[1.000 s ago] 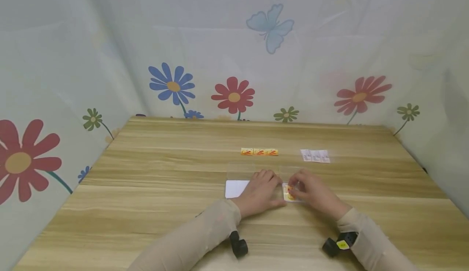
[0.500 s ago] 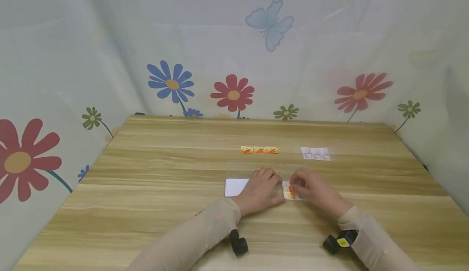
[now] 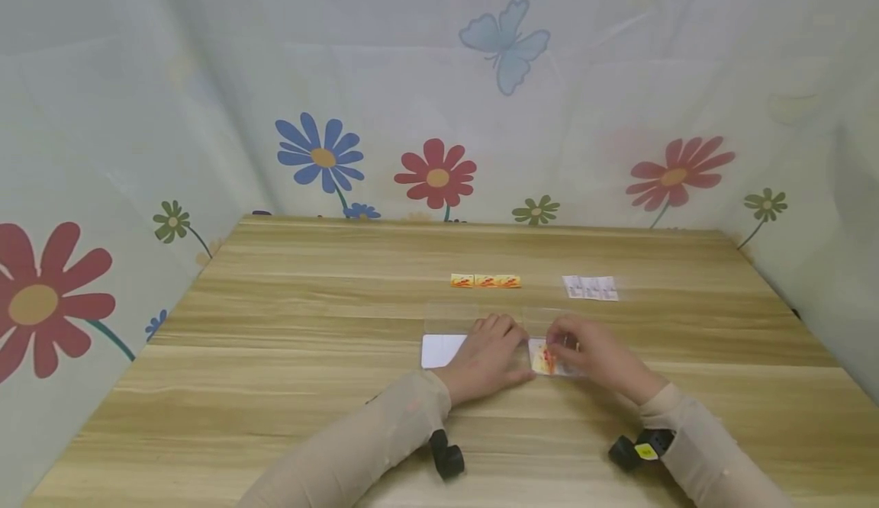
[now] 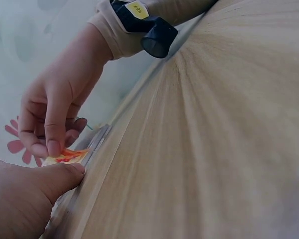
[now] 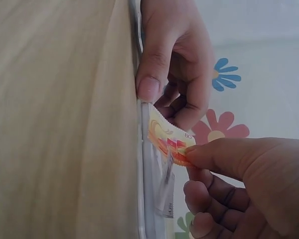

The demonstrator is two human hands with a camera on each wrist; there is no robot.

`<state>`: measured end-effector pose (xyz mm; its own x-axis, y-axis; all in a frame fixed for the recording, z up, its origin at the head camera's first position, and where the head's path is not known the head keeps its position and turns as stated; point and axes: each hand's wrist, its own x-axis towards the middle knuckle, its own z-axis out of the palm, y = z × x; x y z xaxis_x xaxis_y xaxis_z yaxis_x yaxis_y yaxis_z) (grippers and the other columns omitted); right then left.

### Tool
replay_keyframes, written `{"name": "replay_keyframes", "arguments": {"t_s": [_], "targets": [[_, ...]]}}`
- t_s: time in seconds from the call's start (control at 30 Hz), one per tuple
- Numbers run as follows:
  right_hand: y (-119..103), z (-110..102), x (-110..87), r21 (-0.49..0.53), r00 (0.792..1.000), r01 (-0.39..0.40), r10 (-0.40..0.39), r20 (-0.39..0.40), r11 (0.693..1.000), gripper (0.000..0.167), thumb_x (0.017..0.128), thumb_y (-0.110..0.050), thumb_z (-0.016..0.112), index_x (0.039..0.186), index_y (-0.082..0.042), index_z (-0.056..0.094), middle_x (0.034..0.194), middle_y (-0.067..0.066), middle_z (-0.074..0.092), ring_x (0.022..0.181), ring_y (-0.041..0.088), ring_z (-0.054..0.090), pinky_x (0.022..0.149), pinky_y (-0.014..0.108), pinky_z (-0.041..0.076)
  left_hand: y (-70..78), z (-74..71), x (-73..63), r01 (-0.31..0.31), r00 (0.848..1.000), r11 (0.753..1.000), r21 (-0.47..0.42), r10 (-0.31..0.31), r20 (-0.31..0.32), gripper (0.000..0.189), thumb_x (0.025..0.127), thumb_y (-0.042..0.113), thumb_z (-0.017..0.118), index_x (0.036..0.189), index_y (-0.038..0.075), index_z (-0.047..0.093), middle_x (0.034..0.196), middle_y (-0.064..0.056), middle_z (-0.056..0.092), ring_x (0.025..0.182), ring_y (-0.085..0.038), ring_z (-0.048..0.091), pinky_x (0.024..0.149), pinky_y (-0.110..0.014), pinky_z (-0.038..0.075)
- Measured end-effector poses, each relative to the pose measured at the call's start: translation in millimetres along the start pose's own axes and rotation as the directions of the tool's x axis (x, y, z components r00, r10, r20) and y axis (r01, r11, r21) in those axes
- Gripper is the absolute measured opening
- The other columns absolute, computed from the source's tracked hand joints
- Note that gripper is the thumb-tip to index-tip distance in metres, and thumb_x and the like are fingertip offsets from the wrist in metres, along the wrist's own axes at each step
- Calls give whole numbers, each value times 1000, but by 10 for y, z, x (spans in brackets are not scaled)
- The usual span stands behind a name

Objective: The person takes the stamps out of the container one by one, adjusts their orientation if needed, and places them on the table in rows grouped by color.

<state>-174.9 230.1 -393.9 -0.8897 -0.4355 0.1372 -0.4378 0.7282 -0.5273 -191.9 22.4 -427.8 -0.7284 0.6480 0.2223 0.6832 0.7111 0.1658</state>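
My right hand (image 3: 596, 352) pinches an orange-and-yellow postage stamp (image 5: 170, 139) between thumb and index finger. The stamp has perforated edges and tilts up over a shallow white and clear case (image 5: 148, 199). A second, pale stamp (image 5: 166, 191) stands at a slant beside it in the right wrist view. My left hand (image 3: 486, 359) holds the left end of that case, its thumb (image 5: 149, 88) on the near edge and its fingers toward the far side. In the left wrist view the orange stamp (image 4: 67, 157) shows just beyond the left thumb.
Another white case (image 3: 439, 350) lies left of my left hand, partly covered by it. Transparent flaps (image 3: 451, 317) extend behind both cases. Farther back on the wooden table (image 3: 309, 279) lie a row of orange stamps (image 3: 485, 281) and a row of pale stamps (image 3: 590, 288).
My right hand has shifted slightly right, and more of the orange stamp shows beside its fingertips. The left hand has stayed in place.
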Motion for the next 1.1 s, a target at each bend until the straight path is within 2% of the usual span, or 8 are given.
{"name": "replay_keyframes", "arguments": {"t_s": [0.2, 0.47, 0.73, 1.1], "targets": [[1, -57, -9, 19, 1000, -11, 10, 28, 1000, 6, 90, -15, 64, 86, -11, 63, 84, -6, 62, 76, 3, 53, 67, 22, 46, 1, 6, -2, -4, 1000, 1000, 8, 4, -4, 53, 85, 55, 63, 121, 16, 60, 118, 1, 55, 113, -16, 50, 102, -33, 40], [-6, -119, -15, 30, 999, -8, 7, 36, 1000, 6, 90, -13, 65, 85, -15, 62, 83, -6, 62, 74, 2, 52, 65, 20, 45, -3, 7, -4, -9, 1000, 1000, 10, 9, -5, 54, 85, 56, 63, 122, 15, 60, 119, 1, 55, 112, -16, 51, 100, -33, 41], [-30, -148, -16, 80, 998, -35, 30, 60, 996, 4, 92, -14, 62, 88, -14, 61, 85, -3, 62, 74, 4, 53, 65, 21, 46, -4, 12, -10, 1, 1000, 1000, 10, -1, -4, 54, 86, 56, 62, 122, 15, 60, 118, 1, 56, 111, -15, 51, 100, -32, 41], [24, -199, -9, 143, 999, -44, 40, 29, 989, 7, 93, -15, 61, 88, -9, 63, 90, 1, 65, 80, 6, 55, 71, 22, 47, 1, -5, -6, 7, 1000, 1000, 0, -7, 10, 55, 86, 56, 62, 123, 16, 60, 119, 1, 56, 112, -16, 51, 101, -33, 41]]}}
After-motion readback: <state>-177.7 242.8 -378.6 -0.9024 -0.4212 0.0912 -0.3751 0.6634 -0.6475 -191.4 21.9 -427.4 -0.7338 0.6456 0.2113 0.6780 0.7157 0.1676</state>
